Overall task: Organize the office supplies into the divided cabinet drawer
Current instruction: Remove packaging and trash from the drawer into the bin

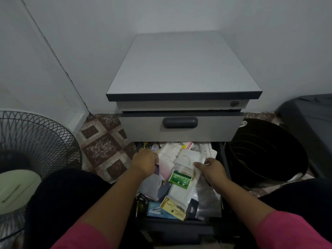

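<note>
**A:** Where are the hands right now?

**B:** Both are down in the open bottom drawer (177, 224) of the grey cabinet (183, 69). The left hand (144, 161) is curled over the left side of the pile, fingers bent downward into the papers. I cannot tell whether it has actually closed on anything; a purple edge (156, 170) shows just below its knuckles.

**A:** And the right hand?

**B:** The right hand (212, 168) has its thumb pressed on top of a clear plastic packet (188, 161), with the other fingers out of sight beneath or behind it. It looks pinched on that packet's right edge.

**A:** What lies around them?

**B:** Between the two hands are white and pinkish sheets. Just below the right thumb sits a green and white box (180, 178). Nearer the person than both hands lie a yellow-carded packet (175, 208) with a barcode and, to its left, a blue box (155, 211) picturing a stapler. Beyond the left hand, at the drawer's far corner, small dark and yellow items are visible, too small to name.

**A:** Anything outside the drawer?

**B:** The drawer above (181, 125) is closed. Left of the left arm stands a fan (32, 141); right of the right hand sits a black bin (265, 151) on the tiled floor (102, 141).
</note>
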Action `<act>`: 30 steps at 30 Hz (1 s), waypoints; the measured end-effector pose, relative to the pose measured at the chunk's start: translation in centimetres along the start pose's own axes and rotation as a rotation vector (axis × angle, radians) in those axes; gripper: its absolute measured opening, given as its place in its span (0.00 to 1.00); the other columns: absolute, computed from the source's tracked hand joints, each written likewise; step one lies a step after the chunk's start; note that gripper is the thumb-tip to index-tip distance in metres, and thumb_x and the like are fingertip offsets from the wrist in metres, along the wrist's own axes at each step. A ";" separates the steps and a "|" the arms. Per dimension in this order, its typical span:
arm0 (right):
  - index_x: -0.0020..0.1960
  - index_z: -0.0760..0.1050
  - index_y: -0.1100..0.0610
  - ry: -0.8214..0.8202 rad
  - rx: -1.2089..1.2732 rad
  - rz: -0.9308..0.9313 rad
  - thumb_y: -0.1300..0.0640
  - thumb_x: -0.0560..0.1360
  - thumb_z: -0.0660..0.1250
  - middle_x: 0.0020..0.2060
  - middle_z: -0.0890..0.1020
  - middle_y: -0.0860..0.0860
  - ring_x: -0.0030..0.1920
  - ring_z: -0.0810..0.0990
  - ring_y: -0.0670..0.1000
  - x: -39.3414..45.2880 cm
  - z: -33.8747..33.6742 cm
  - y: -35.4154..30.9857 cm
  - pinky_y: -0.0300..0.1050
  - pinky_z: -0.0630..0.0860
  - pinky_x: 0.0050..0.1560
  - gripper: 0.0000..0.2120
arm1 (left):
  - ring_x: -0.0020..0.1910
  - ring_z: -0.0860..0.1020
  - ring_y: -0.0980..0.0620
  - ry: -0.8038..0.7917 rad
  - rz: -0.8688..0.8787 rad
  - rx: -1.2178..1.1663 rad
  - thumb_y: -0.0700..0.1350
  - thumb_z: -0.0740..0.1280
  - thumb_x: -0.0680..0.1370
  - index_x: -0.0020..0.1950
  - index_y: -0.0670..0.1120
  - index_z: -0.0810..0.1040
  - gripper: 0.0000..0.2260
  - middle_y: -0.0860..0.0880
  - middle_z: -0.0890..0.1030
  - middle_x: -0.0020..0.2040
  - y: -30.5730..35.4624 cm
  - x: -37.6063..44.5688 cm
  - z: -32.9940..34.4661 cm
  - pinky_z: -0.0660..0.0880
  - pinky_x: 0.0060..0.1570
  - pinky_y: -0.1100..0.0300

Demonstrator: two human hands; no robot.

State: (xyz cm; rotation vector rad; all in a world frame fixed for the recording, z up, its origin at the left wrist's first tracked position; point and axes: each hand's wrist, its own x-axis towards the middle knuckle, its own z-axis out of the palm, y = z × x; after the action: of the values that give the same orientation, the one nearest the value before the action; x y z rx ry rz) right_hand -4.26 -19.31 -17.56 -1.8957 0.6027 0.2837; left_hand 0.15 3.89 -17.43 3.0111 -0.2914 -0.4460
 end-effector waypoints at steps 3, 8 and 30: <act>0.34 0.65 0.58 0.010 0.092 0.008 0.57 0.74 0.69 0.28 0.70 0.56 0.27 0.68 0.53 0.5 -0.4 -0.1 0.43 0.64 0.28 0.16 | 0.60 0.70 0.45 0.043 0.025 -0.191 0.42 0.69 0.75 0.53 0.48 0.81 0.07 0.45 0.72 0.59 -0.1 0.3 0.4 0.68 0.55 0.58; 0.43 0.72 0.63 0.065 0.165 0.029 0.61 0.77 0.60 0.35 0.75 0.59 0.32 0.74 0.56 0.7 -0.5 -0.2 0.42 0.67 0.29 0.06 | 0.47 0.74 0.47 0.026 -0.053 -0.527 0.44 0.66 0.78 0.47 0.46 0.69 0.07 0.45 0.74 0.49 0.5 0.5 1.0 0.73 0.49 0.53; 0.63 0.69 0.58 -0.147 -0.432 -0.243 0.60 0.76 0.61 0.51 0.78 0.59 0.41 0.77 0.53 -1.1 -3.0 -1.7 0.45 0.73 0.40 0.15 | 0.68 0.60 0.48 -0.289 0.570 0.179 0.64 0.74 0.65 0.70 0.52 0.67 0.38 0.48 0.65 0.70 5.1 -4.1 0.8 0.59 0.68 0.49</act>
State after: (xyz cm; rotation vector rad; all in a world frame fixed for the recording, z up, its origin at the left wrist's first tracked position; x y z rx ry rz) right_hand -4.53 -21.26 -14.49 -2.3129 0.2160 0.4148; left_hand -4.82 -0.29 -16.53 2.8207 -1.2220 -0.8189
